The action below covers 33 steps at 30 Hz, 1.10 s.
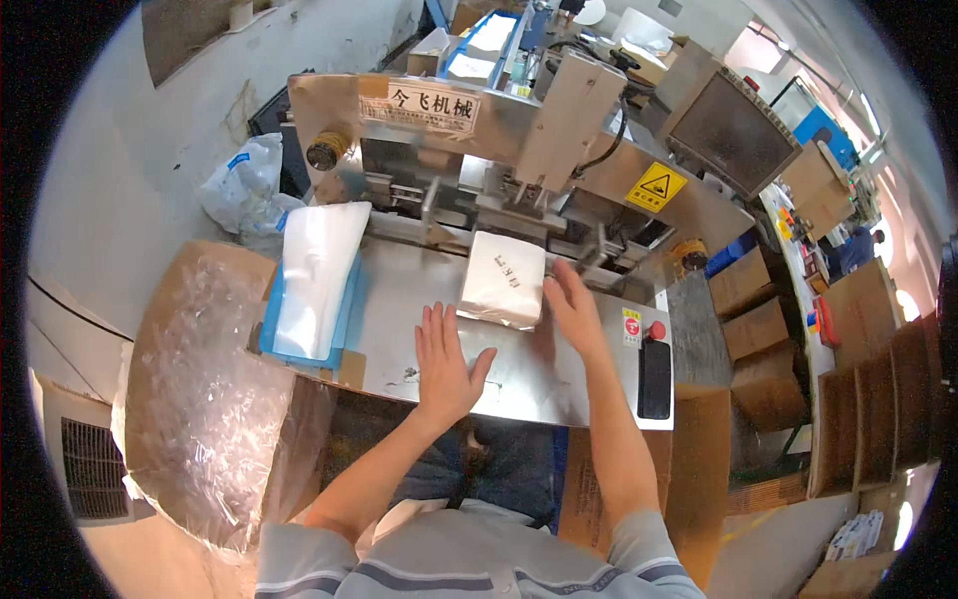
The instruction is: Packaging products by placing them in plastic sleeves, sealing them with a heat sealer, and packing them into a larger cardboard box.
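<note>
At the far left stood a large brown cardboard box lined with crinkled clear plastic film (205,399), and no white packs could be made out inside it. Just right of it, on the edge of the bare steel work table (539,384), lay a limp white plastic bag on a flat blue tray (314,280). The left hand (446,361) rested flat on the steel, fingers spread and holding nothing, its fingertips just short of the square white wrapped pack (502,280). That pack sat on the table at the mouth of the grey metal packing machine (519,150), slightly tilted, with its rear edge toward the machine. The right hand (574,306) lay open against the pack's right side, fingers straight, touching but not gripping it. Further right a black phone-like slab (655,379) lay on the table corner near a red button (657,329). Judging by this, the pack was out of the machine but not yet lifted or bagged; picking it up, bagging and boxing seemed left to do.
</note>
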Tool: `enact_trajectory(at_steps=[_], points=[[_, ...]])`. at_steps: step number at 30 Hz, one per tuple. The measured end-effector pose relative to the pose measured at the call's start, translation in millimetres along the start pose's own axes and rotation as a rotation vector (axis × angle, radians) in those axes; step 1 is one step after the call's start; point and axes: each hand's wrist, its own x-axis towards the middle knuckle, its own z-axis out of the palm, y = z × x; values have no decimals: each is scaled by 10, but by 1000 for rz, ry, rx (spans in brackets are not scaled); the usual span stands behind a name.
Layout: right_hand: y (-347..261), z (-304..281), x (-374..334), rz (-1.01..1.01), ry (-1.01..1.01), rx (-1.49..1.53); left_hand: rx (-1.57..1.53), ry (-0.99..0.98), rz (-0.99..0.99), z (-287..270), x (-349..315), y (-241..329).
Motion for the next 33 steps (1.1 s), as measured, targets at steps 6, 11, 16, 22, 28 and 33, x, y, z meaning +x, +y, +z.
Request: enact_trajectory(at_steps=[6, 11, 16, 22, 28, 33], points=[[-11, -4, -371, 198, -66, 249, -107, 27, -10, 38, 159, -47], [-128, 69, -320, 199, -36, 269, -393, 40, -181, 54, 611, -4], [28, 249, -62, 199, 28, -1, -510, -70, -271, 90, 972, -18], [-257, 278, -171, 269, -60, 411, -698, -66, -319, 156, 806, -56], [-328, -23, -542, 459, -113, 699, -1087, -161, -683, -8, 756, -136], [-425, -112, -785, 398, -69, 846, -1333, -461, -769, 108, 1229, -304]])
